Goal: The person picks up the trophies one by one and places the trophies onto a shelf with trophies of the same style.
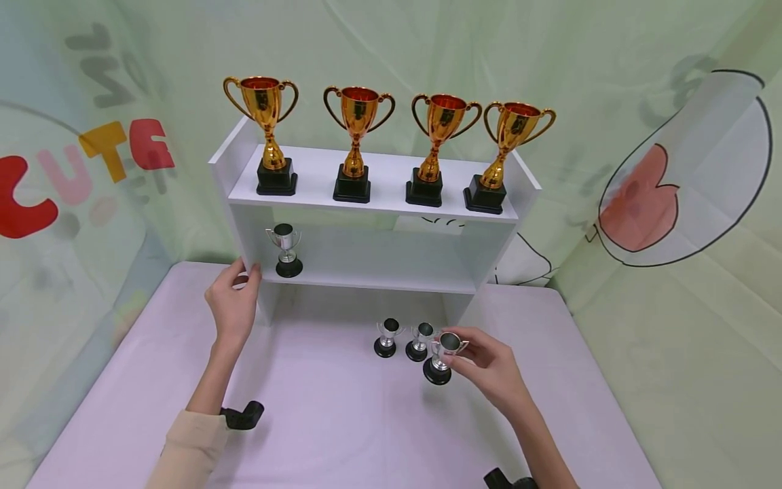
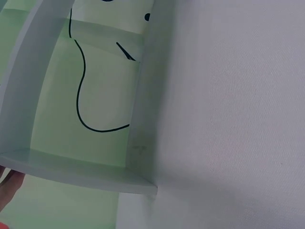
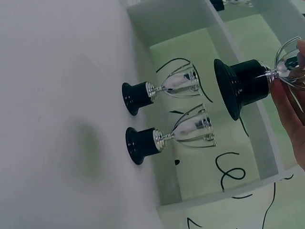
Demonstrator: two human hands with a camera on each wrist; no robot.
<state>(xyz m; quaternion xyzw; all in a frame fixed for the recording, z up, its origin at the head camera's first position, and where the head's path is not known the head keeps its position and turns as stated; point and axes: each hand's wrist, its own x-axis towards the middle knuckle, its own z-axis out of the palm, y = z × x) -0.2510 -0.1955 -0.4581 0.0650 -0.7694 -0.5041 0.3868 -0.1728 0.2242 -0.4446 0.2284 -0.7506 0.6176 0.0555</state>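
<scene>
My right hand [image 1: 485,363] pinches a small silver trophy cup [image 1: 438,362] with a black base by its cup. In the right wrist view the held trophy [image 3: 243,88] is raised off the table, base toward the tabletop. Two matching silver trophies, one left [image 1: 386,338] and one nearer the hand [image 1: 418,341], stand upright on the table in front of the white shelf [image 1: 366,285]. My left hand [image 1: 235,299] grips the front edge of the shelf's left side panel; in the left wrist view its fingers [image 2: 10,188] show only partly. Another silver trophy [image 1: 287,251] stands at the left of the middle shelf.
Several larger gold trophies stand in a row on the top shelf, from the leftmost [image 1: 276,136] to the rightmost [image 1: 507,156]. A pale cloth-covered table [image 1: 342,421] lies under the shelf. Green printed curtains [image 1: 391,41] hang behind and at both sides.
</scene>
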